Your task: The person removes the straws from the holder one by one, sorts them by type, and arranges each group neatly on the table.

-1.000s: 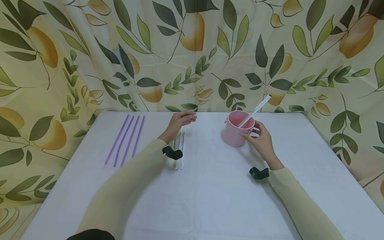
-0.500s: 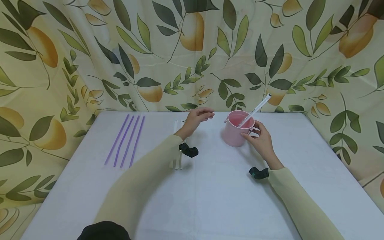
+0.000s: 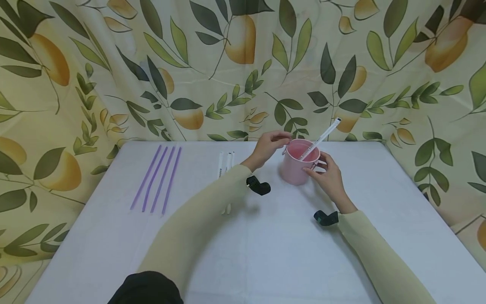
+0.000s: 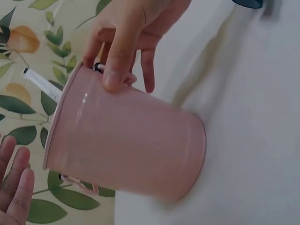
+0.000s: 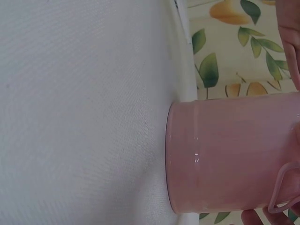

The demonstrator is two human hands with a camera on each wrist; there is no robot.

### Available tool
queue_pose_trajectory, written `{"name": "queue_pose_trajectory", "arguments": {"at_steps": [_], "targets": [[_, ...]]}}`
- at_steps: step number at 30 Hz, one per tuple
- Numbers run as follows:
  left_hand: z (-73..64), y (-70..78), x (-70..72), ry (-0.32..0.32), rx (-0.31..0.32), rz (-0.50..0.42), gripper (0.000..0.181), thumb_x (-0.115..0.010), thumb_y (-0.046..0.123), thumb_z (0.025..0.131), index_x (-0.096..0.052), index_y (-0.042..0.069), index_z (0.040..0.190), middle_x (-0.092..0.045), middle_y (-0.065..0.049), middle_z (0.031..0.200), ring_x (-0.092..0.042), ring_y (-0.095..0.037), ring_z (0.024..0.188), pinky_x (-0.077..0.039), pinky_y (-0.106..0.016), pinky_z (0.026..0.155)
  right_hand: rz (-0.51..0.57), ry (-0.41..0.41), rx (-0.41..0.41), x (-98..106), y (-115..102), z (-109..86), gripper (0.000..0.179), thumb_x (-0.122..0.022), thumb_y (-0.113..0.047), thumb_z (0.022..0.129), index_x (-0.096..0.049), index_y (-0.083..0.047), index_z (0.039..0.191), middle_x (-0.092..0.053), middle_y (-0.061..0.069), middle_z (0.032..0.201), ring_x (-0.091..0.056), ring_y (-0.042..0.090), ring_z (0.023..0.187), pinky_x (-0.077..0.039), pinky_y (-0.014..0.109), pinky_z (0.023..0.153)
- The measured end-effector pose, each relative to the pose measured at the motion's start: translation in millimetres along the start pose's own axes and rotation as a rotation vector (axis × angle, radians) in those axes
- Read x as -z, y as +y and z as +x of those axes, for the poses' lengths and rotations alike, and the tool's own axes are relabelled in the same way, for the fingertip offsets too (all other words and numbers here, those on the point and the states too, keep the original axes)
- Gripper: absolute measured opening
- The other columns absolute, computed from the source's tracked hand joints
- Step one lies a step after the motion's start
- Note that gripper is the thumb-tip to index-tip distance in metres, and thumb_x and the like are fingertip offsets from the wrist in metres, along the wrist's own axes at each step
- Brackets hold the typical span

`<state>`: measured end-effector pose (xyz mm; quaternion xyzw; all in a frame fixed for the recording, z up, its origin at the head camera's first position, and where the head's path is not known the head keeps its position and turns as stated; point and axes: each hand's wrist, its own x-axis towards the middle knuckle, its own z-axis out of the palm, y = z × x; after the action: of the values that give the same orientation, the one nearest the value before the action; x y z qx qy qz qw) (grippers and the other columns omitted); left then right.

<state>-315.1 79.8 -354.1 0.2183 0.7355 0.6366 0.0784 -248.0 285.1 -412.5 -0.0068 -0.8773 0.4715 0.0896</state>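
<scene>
A pink bucket (image 3: pixel 297 166) with small side handles stands upright on the white table. My right hand (image 3: pixel 329 177) grips its right side, thumb against the wall and fingers around the handle (image 4: pixel 127 77). A slim white stick (image 3: pixel 320 138) with dark print and a dark end leans out of the bucket to the right. My left hand (image 3: pixel 267 147) is at the bucket's left rim, fingertips overlapping the rim's edge in the head view. In the left wrist view the left fingers (image 4: pixel 19 199) are extended beside the rim, with nothing held.
More white printed sticks (image 3: pixel 220 164) lie at mid-table, partly hidden by the left sleeve (image 3: pixel 201 219). Several purple sticks (image 3: pixel 161 179) lie side by side on the left. A fruit-patterned curtain (image 3: pixel 243 71) hangs behind the table's back edge.
My left hand has moved right, from above the white sticks to the bucket's left rim. The right hand, bucket and leaning stick have stayed in place.
</scene>
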Motion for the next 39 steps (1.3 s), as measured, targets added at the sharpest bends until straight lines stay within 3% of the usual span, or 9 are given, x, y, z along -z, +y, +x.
{"name": "queue_pose_trajectory", "arguments": {"at_steps": [12,21,29,39], "targets": [[11.9,7.0,-23.8,0.000,0.046,0.026,0.028,-0.057,0.015,0.094,-0.061,0.004,0.120,-0.064,-0.010,0.122,-0.058,-0.022,0.114,-0.050,-0.022,0.091,0.010,-0.003,-0.009,-0.4,-2.8,-1.0,0.077,-0.068,-0.030,0.086,-0.026,-0.005,0.146,-0.039,0.024,0.142,-0.044,0.040,0.125,-0.044,0.054,0.099],[20.5,10.2,-42.9,-0.001,0.045,0.130,0.030,-0.059,0.015,0.092,-0.061,0.007,0.122,-0.065,-0.009,0.120,-0.060,-0.021,0.112,-0.050,-0.024,0.092,-0.002,-0.002,-0.018,0.0,-2.3,-1.2,0.076,-0.068,-0.029,0.086,-0.027,-0.005,0.145,-0.038,0.023,0.143,-0.045,0.040,0.125,-0.045,0.052,0.099],[25.7,13.6,-55.9,-0.077,0.061,0.285,0.036,-0.058,0.023,0.093,-0.057,0.012,0.128,-0.064,-0.006,0.122,-0.059,-0.017,0.115,-0.050,-0.022,0.090,-0.011,0.000,0.015,0.2,-0.1,-1.5,0.075,-0.068,-0.024,0.086,-0.027,-0.004,0.145,-0.040,0.025,0.141,-0.047,0.041,0.124,-0.046,0.051,0.097],[31.8,13.7,-59.3,-0.137,0.129,0.316,0.040,-0.047,0.031,0.098,-0.050,0.014,0.134,-0.059,-0.005,0.130,-0.056,-0.017,0.118,-0.050,-0.027,0.092,-0.023,0.010,0.025,0.6,0.0,-0.8,0.074,-0.069,-0.024,0.086,-0.028,-0.003,0.144,-0.040,0.024,0.141,-0.047,0.039,0.123,-0.047,0.052,0.096]]}}
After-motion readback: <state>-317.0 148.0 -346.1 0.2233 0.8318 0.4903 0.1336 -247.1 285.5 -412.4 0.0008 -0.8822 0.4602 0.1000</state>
